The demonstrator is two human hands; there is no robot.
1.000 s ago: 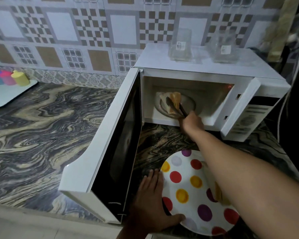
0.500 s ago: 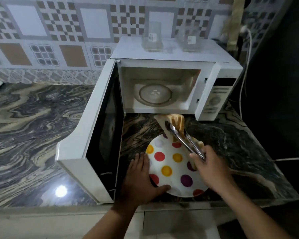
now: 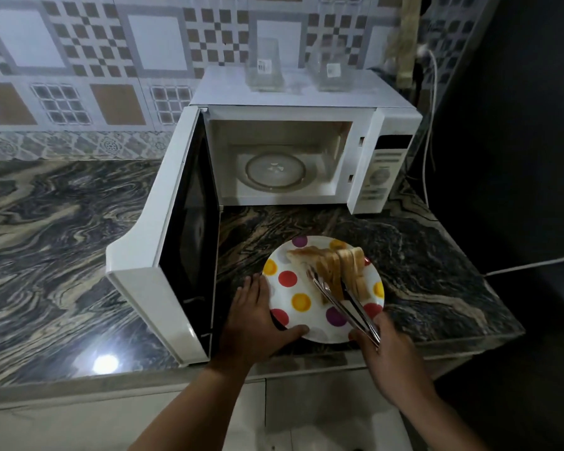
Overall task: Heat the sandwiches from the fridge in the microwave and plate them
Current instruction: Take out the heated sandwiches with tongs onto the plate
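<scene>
On the left, the microwave [image 3: 306, 125] door [image 3: 179, 242] hangs wide open over the marbled worktop [image 3: 62, 242]. Inside, the round glass tray [image 3: 275, 170] is bare, so no sandwich is left in there. Two clear tubs [image 3: 266, 68] sit on top of the microwave.

In front of the open door is the spotted plate [image 3: 293, 288]. The left hand [image 3: 258, 320] lies flat on the worktop at the plate's left edge, with its thumb hooked on the near rim. It holds the plate so it cannot slide.

The sandwiches [image 3: 336, 268] are on the far right part of the plate, standing on edge and leaning together. The metal tongs [image 3: 342, 304] reach up to them from the near right. The right hand [image 3: 388, 349] has its grip closed around the tong handles, and the tong tips are squeezed on the bread.

So the sandwiches lie away from the right hand, up and a little left, along the same line as the tongs. The right hand is the nearer one to them. I think the next thing is to let the tongs spring open and pull them back along that line, toward the person, so the bread stays put and does not tip over.
</scene>
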